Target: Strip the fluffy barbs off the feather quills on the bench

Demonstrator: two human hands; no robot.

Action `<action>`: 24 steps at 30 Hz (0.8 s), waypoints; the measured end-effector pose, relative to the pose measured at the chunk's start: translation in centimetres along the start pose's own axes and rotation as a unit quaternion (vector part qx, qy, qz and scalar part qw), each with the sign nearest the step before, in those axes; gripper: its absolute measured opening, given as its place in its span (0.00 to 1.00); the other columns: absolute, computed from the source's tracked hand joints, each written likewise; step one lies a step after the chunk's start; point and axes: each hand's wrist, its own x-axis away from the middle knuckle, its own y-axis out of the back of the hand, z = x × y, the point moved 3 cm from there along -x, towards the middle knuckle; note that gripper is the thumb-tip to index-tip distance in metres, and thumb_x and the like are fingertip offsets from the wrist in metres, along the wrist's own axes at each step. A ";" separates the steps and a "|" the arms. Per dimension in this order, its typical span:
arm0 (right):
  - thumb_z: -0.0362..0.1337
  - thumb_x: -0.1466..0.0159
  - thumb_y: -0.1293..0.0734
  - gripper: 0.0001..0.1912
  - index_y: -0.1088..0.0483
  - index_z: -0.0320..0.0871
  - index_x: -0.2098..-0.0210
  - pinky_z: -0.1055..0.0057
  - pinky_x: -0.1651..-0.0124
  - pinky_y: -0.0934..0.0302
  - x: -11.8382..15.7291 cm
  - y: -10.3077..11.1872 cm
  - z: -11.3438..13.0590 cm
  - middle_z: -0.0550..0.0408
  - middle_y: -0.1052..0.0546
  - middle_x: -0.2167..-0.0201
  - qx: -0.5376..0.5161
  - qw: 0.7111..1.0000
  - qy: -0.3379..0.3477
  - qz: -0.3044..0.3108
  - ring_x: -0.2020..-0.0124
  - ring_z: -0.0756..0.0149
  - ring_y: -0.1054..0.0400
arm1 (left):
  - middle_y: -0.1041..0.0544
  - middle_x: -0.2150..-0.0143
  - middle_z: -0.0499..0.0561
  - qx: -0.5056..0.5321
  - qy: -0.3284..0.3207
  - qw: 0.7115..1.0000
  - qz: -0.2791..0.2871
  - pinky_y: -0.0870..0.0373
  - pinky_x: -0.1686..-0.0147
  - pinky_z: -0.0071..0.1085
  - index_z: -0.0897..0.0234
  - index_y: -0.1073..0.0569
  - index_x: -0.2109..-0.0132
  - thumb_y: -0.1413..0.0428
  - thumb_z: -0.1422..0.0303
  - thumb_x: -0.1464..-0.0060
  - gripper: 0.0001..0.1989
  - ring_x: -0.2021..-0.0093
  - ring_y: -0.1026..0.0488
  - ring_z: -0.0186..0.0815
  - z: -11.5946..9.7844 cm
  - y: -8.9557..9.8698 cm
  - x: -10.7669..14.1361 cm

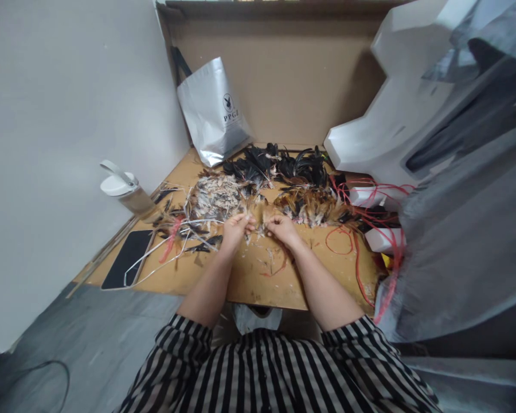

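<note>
Both hands are over the worktop (258,287), close tog. but w/ a narrow gap btwn them. L hand (241,227): thumb & fingers pinched on a small light-brown feather tuft (253,207), vanes pointing up & away. R hand (280,225): likewise pinched, on a brown feather tuft (265,213); exact no. of feathers in either grip too small to tell. Just beyond L hand, slightly left, is a heap of pale mottled feathers (217,196); just past R hand, to the right, a row of golden-brown feathers (313,205). Black feathers (258,165) lie behind both, nr the back panel (279,80). Left side: loose dark feathers (204,245), white straps (157,252) & a bit of pinkish-red ribbon (171,241), tangled; some strap crosses the dark-screened tablet or phone (126,259), can't tell which. Lidded tumbler (134,198) w/ carry loop stands nr the wall; silver bag (210,112) marked "PPGZ" leans at back L. Right side: red cords (384,226) run over & around white blocks (384,240), w/ a big white panel (370,129) & grey sheeting (464,246) beyond.
</note>
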 end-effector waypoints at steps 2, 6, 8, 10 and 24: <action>0.34 0.53 0.36 0.04 0.35 0.40 0.76 0.80 0.85 0.54 -0.1 0.0 -0.1 0.63 0.33 0.89 -0.026 0.999 -0.023 -0.003 0.90 0.78 0.47 | 0.25 0.72 0.52 0.002 0.005 1.000 0.005 0.43 0.83 0.21 0.70 0.28 0.67 0.41 0.63 0.61 0.14 0.80 0.32 0.26 0.0 0.0 0.0; 0.32 0.53 0.36 0.04 0.35 0.41 0.75 0.81 0.87 0.55 -0.2 0.0 -0.2 0.63 0.33 0.90 -0.058 0.998 -0.027 -0.010 0.91 0.78 0.47 | 0.25 0.73 0.53 0.002 0.008 1.000 0.010 0.42 0.83 0.21 0.71 0.28 0.68 0.41 0.63 0.61 0.14 0.80 0.32 0.27 0.1 -0.1 0.1; 0.32 0.53 0.36 0.04 0.35 0.40 0.75 0.81 0.87 0.54 -0.2 0.0 -0.1 0.63 0.33 0.90 -0.071 0.997 -0.029 -0.013 0.90 0.78 0.45 | 0.25 0.73 0.53 -0.002 0.009 1.000 0.011 0.42 0.83 0.21 0.71 0.28 0.68 0.40 0.63 0.61 0.15 0.80 0.32 0.27 0.2 -0.1 0.0; 0.33 0.52 0.35 0.04 0.33 0.40 0.75 0.82 0.87 0.52 -0.1 -0.1 -0.1 0.62 0.32 0.88 -0.087 0.996 -0.034 -0.012 0.89 0.76 0.42 | 0.25 0.72 0.54 -0.007 0.012 1.000 0.013 0.42 0.83 0.21 0.71 0.28 0.68 0.40 0.63 0.62 0.15 0.80 0.32 0.27 0.3 -0.1 0.0; 0.35 0.58 0.28 0.10 0.30 0.38 0.77 0.81 0.82 0.43 -0.5 -0.4 -0.2 0.58 0.29 0.84 -0.282 0.958 -0.054 0.011 0.83 0.76 0.37 | 0.25 0.70 0.55 -0.038 0.028 0.998 0.044 0.41 0.83 0.21 0.71 0.27 0.69 0.41 0.63 0.61 0.14 0.79 0.31 0.27 0.4 -0.7 0.5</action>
